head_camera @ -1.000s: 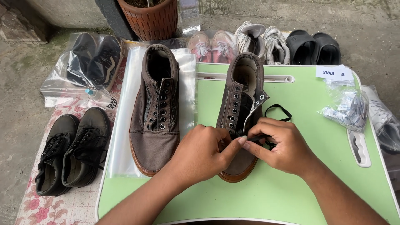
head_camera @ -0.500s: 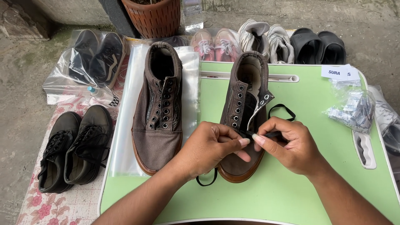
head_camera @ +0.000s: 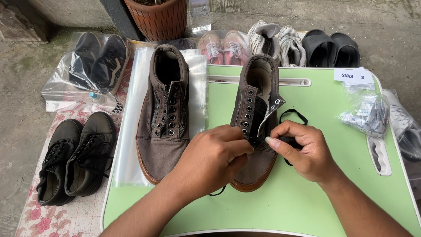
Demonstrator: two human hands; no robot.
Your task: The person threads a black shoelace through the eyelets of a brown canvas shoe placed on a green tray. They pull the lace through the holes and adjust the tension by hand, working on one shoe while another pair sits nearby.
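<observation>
thin black flat shoelace (head_camera: 293, 115) pinched at the lower eyelets of the brown canvas low-top shoe with gum-coloured sole (head_camera: 254, 127), its free length looping out just beyond the right hand (head_camera: 302, 151) and a short tail showing under the left hand (head_camera: 215, 160) near the toe. left hand clenched over the vamp, fingertips closed on the lace right at an eyelet; right hand grasping the same lace just beside it, thumb and forefinger pressed together. shoe lying flat under both hands, toe toward the wrists, heel away.

likely trouble: lace end slipping out of the pinch and pulling back through the eyelet, caused by the small grip on a thin flat lace; also a twist left in the lace, or a skipped eyelet, hidden by the left hand covering the row.

matching brown canvas shoe without lace (head_camera: 164, 114) just left of the left hand, on a clear plastic bag (head_camera: 131, 131). pale green plastic bench (head_camera: 307, 202) beneath. pair of black lace-up shoes (head_camera: 74, 158) well apart to the left. small bag of packets (head_camera: 366, 114) beyond the right hand. more footwear in a row at the far edge.
</observation>
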